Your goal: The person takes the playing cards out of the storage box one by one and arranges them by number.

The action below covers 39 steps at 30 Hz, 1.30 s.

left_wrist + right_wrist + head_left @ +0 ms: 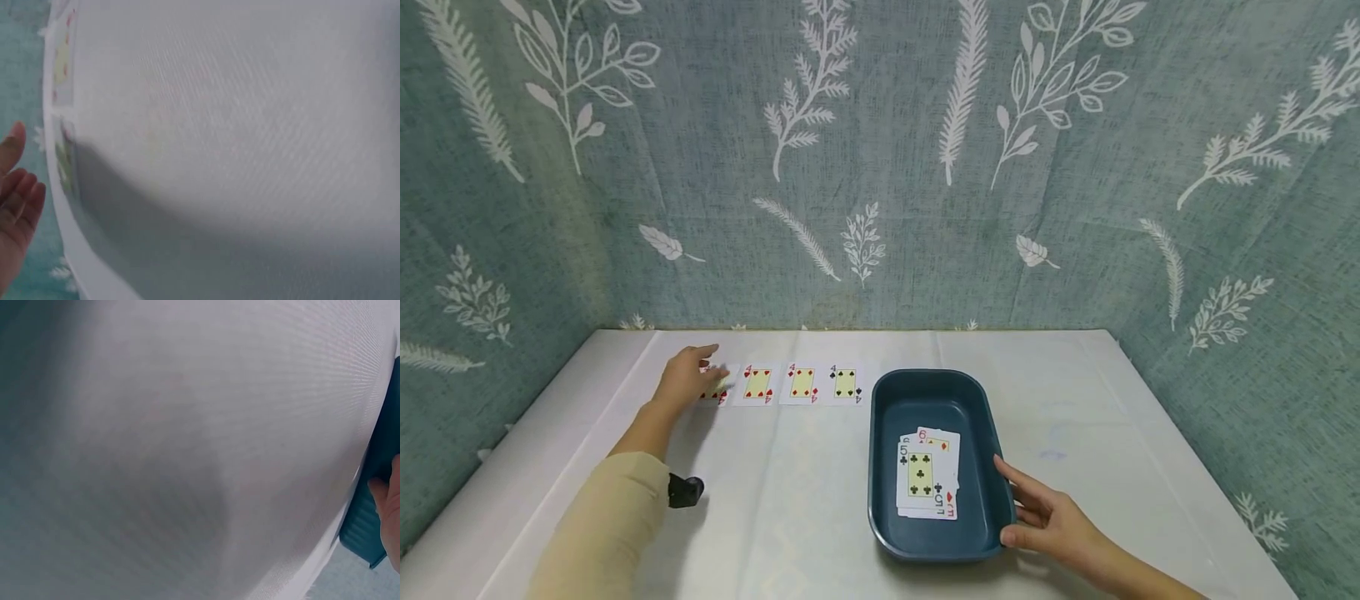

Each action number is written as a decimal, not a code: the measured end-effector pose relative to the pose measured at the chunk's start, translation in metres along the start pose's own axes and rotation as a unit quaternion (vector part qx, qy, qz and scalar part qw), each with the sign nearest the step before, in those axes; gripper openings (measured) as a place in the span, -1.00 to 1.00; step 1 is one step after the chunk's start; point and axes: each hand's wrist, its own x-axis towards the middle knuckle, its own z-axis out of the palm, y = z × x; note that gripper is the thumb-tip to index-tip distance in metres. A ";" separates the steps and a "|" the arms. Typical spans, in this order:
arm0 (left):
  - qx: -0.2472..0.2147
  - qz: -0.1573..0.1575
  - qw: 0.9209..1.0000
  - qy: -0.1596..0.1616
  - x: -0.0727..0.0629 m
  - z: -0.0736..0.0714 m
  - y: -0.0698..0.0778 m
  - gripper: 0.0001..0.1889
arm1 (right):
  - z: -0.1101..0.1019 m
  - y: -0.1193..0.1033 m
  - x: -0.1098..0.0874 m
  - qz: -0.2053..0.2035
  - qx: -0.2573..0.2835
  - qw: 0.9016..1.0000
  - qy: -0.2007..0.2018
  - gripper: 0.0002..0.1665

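Note:
My left hand (pixel 687 377) is over the leftmost playing card (pixel 721 389) of a row on the table, partly covering it. Its fingers are loosely extended and hold nothing visible; in the left wrist view the hand (pixel 15 206) stands apart from the cards. To its right lie the four of hearts (pixel 757 384), four of diamonds (pixel 802 384) and four of clubs (pixel 846 383), face up. My right hand (pixel 1054 518) holds the right side of a dark blue tray (pixel 887 533), thumb and forefinger at its rim. Inside the tray is a loose pile of cards, the five of clubs (pixel 920 475) on top.
A white cloth (pixel 775 500) covers the table. Patterned green-grey fabric (pixel 880 250) rises behind it and along both sides. A black band-like object (pixel 685 491) is on the left wrist. The tray stands right of the card row, nearer the front.

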 end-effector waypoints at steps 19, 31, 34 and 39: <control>-0.112 0.078 0.991 0.013 -0.012 0.007 0.075 -0.38 | -0.001 -0.003 -0.001 0.037 0.007 0.999 0.009 -0.05; -0.172 0.121 0.978 0.002 -0.017 0.005 0.119 -0.33 | 0.001 -0.003 0.000 0.032 0.014 0.999 0.005 -0.06; -0.193 0.131 0.972 -0.004 -0.020 0.003 0.131 -0.32 | 0.001 -0.003 0.000 0.037 0.012 0.999 0.005 -0.05; -0.219 0.147 0.964 -0.016 -0.026 0.003 0.150 -0.34 | 0.002 -0.004 0.002 0.032 0.005 0.999 0.004 -0.05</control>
